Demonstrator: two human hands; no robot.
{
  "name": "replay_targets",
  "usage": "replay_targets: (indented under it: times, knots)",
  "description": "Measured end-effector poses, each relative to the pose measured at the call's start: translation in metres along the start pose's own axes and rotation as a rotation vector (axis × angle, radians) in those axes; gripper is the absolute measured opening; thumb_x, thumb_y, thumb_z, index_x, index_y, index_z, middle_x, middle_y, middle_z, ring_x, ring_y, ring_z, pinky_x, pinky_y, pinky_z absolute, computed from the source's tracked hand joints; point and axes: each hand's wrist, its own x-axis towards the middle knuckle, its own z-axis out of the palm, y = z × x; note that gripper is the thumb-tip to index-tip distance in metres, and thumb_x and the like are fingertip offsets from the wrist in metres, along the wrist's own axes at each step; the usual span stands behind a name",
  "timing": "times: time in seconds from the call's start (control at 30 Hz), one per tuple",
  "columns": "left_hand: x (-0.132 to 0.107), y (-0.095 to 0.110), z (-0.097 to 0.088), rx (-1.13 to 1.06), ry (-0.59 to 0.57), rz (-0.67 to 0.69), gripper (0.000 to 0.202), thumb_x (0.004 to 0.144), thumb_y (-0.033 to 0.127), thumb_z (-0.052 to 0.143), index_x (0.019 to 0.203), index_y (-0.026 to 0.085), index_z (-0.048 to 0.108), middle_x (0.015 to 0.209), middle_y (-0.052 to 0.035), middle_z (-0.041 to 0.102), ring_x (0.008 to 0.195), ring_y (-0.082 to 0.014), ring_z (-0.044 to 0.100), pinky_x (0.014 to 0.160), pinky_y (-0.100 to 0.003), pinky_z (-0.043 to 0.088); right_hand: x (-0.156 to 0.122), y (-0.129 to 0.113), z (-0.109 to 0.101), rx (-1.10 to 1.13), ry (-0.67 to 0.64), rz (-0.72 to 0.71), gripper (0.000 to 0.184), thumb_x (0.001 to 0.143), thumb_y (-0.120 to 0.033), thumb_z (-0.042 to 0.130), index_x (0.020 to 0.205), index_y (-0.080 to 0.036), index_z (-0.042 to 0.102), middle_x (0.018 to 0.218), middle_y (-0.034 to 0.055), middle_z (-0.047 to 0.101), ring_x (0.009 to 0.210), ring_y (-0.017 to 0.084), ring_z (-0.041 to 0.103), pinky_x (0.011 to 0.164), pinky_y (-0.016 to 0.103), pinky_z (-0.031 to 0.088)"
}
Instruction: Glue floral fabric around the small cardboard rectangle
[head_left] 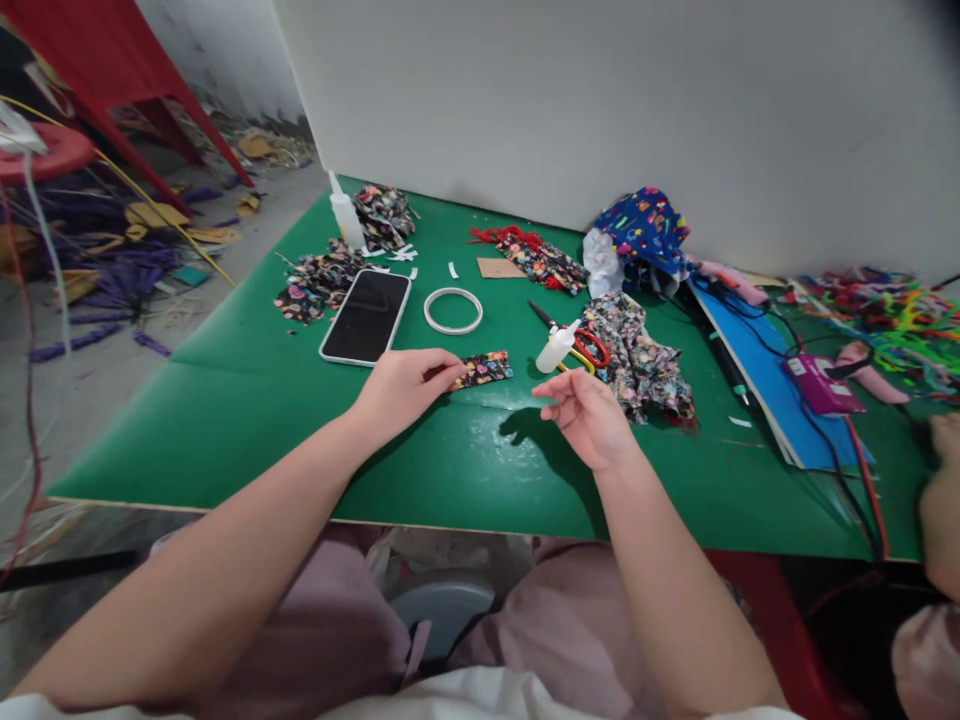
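Note:
My left hand (409, 388) rests on the green table, its thumb and fingertips closed on the left end of a short black floral fabric strip (486, 369). The strip lies flat on the tabletop. Raised a little over the table, my right hand (589, 412) is open with its fingers loosely bent and holds nothing visible. Just beyond it, a small white squeeze bottle (557, 348) with a pointed tip leans over scissors with red and yellow handles (592, 347). A roll of white tape (453, 311) and a phone (366, 317) lie beyond my left hand.
Floral fabric heaps (324, 280) and another nozzle bottle (346, 212) stand at the back left. Crumpled floral fabric (637, 355), a blue folder (772, 375) and a purple device with cables (823, 384) lie rightward. Another person's arm (941, 510) shows at the right edge.

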Motion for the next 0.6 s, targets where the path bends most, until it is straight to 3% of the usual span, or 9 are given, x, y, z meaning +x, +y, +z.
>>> replay_targets:
  times: [0.13,0.2,0.4,0.47,0.53,0.6]
  knots:
    - [-0.0005,0.0017,0.0024,-0.005,-0.027,0.007,0.028,0.081,0.043,0.051,0.08,0.02,0.068,0.068,0.0019,0.07,0.06,-0.0124,0.061,0.058,-0.022,0.042,-0.0006,0.0005,0.0002,0.012,0.009,0.057,0.014,0.07,-0.029,0.069,0.081,-0.022,0.07,0.06,-0.0021,0.067,0.066,0.008,0.064,0.052,0.014,0.051]
    - [-0.0004,0.0031,0.0035,0.01,-0.041,0.012,0.029,0.081,0.043,0.051,0.079,0.02,0.068,0.066,0.0022,0.069,0.059,-0.0121,0.061,0.057,-0.021,0.042,-0.0016,-0.0001,0.0017,0.002,-0.012,0.094,0.018,0.07,-0.029,0.068,0.087,-0.022,0.07,0.069,-0.0004,0.071,0.066,0.009,0.064,0.054,0.015,0.052]
    - [-0.0008,0.0037,0.0051,0.022,-0.058,0.025,0.029,0.082,0.043,0.05,0.08,0.02,0.068,0.066,0.0025,0.069,0.058,-0.0115,0.061,0.056,-0.02,0.041,-0.0049,-0.0031,0.0061,0.031,-0.095,0.113,0.027,0.072,-0.025,0.065,0.099,-0.026,0.066,0.1,0.0004,0.07,0.095,0.014,0.063,0.069,0.024,0.054]
    - [-0.0011,0.0029,0.0055,0.023,-0.067,0.029,0.031,0.082,0.045,0.049,0.081,0.02,0.068,0.067,0.0022,0.069,0.058,-0.0116,0.061,0.056,-0.021,0.041,-0.0057,-0.0041,0.0071,0.086,-0.121,0.102,0.02,0.072,-0.028,0.066,0.092,-0.028,0.067,0.103,-0.0014,0.068,0.096,0.013,0.062,0.071,0.024,0.053]
    - [-0.0013,0.002,0.0063,0.032,-0.066,0.038,0.032,0.082,0.046,0.049,0.081,0.02,0.068,0.067,0.002,0.07,0.058,-0.0117,0.061,0.056,-0.021,0.041,-0.0062,-0.0051,0.0077,0.188,-0.135,0.088,0.013,0.074,-0.038,0.063,0.071,-0.026,0.066,0.094,-0.0033,0.068,0.092,0.012,0.062,0.07,0.024,0.052]
    - [-0.0014,0.0011,0.0074,0.041,-0.053,0.044,0.032,0.082,0.046,0.048,0.081,0.02,0.068,0.067,0.0018,0.07,0.058,-0.0119,0.061,0.056,-0.021,0.041,-0.0063,-0.0057,0.0075,0.292,-0.131,0.098,0.037,0.076,-0.05,0.056,0.052,-0.022,0.055,0.076,-0.0032,0.064,0.082,0.011,0.061,0.067,0.024,0.051]
